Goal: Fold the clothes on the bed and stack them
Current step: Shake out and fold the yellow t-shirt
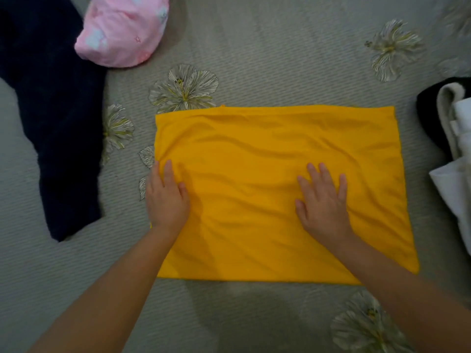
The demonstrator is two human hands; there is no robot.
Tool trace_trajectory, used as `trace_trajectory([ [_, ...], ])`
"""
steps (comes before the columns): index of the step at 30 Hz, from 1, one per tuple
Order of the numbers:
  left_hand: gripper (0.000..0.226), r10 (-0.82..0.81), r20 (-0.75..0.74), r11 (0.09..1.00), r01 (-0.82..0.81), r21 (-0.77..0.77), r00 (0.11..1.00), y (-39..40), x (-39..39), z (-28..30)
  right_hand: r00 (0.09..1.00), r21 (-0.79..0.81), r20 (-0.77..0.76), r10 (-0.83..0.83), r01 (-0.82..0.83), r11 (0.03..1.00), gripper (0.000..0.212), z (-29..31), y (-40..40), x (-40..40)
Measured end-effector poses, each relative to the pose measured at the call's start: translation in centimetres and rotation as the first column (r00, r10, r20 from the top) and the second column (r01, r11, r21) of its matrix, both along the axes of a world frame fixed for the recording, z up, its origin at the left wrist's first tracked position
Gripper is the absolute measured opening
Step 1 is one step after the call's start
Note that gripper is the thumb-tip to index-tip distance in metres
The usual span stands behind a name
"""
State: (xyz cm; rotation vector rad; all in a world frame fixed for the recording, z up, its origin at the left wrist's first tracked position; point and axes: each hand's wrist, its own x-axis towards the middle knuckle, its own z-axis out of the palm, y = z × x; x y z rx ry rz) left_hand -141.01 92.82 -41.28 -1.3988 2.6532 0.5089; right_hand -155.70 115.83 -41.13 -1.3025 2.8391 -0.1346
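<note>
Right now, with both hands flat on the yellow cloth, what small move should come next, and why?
Probably sweep the right hand outward toward the right edge of the yellow cloth. The cloth already lies as a folded rectangle on the bed, but ripples run across its middle, and the left hand rests on the left edge, which could steady it.

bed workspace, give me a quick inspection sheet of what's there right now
surface: grey bedspread with a flower print
job's things: yellow garment lying flat as a rectangle, lightly wrinkled; dark navy garment spread unfolded at left; pink garment bunched at top left
clutter: pile of white, beige and black fabric at the right edge
hands: left hand at the yellow garment's left edge, fingers lying on it; right hand pressed flat on it, fingers spread
cables: nothing seen
surroundings: nothing seen beyond the bed
</note>
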Motion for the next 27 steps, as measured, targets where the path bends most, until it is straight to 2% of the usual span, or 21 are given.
trace_trajectory([
  [2,0.051,0.107,0.039,0.994,-0.108,0.011,0.993,0.7,1.7,0.3,0.984,-0.148,0.026,0.176,-0.17,0.974,0.044,0.3,0.0,4.7],
  [3,0.05,0.127,0.048,0.991,-0.128,0.022,0.991,0.8,2.4,0.4,0.958,-0.165,0.051,0.283,-0.272,0.948,0.048,0.4,0.0,7.3],
  [5,0.046,0.151,0.049,0.987,-0.154,0.056,0.987,0.6,3.2,0.6,0.9,-0.099,0.137,0.414,-0.404,0.909,0.056,0.2,0.0,11.7],
  [8,0.035,0.128,0.057,0.986,-0.133,0.099,0.99,0.2,3.8,0.6,0.928,-0.135,0.105,0.358,-0.343,0.929,0.019,-0.8,-0.2,14.8],
  [10,0.032,0.06,0.071,0.993,-0.067,0.102,0.996,0.0,4.1,0.6,0.951,-0.208,0.068,0.302,-0.282,0.937,0.022,-1.2,-0.4,14.9],
  [12,0.027,-0.001,0.087,0.994,-0.008,0.107,0.996,0.2,4.8,0.7,0.948,-0.216,0.046,0.316,-0.3,0.929,0.024,-1.0,-0.4,14.6],
  [15,0.011,-0.077,0.101,0.987,0.062,0.149,0.992,1.6,6.8,1.0,0.897,-0.12,0.057,0.439,-0.431,0.895,0.019,-0.4,1.6,14.1],
  [17,0.009,-0.138,0.184,0.976,0.102,0.193,0.973,3.2,8.6,1.3,0.857,-0.044,0.086,0.508,-0.506,0.862,0.014,0.5,4.4,13.9],
  [19,0.017,-0.283,0.3,0.94,0.2,0.277,0.911,5.5,10.2,1.7,0.842,-0.018,0.083,0.533,-0.534,0.845,0.016,1.0,7.9,13.4],
  [21,0.028,-0.467,0.408,0.868,0.319,0.38,0.785,8.6,11.3,2.2,0.852,0.033,0.07,0.519,-0.521,0.853,0.017,1.7,11.2,12.7],
  [23,0.039,-0.587,0.444,0.803,0.418,0.425,0.677,11.6,11.9,2.5,0.87,0.105,0.065,0.489,-0.493,0.864,0.008,2.4,14.2,11.9],
  [24,0.041,-0.614,0.41,0.785,0.47,0.403,0.674,12.7,12.1,2.8,0.885,0.158,0.086,0.457,-0.465,0.871,0.018,2.8,15.3,11.7],
  [26,0.033,-0.675,0.173,0.735,0.634,0.241,0.717,13.5,12.4,3.4,0.91,0.228,0.148,0.386,-0.412,0.882,0.037,3.4,16.9,12.0],
  [27,0.035,-0.733,0.062,0.677,0.716,0.169,0.678,13.3,12.6,3.5,0.925,0.227,0.158,0.345,-0.374,0.899,0.041,3.5,17.3,12.7],
])
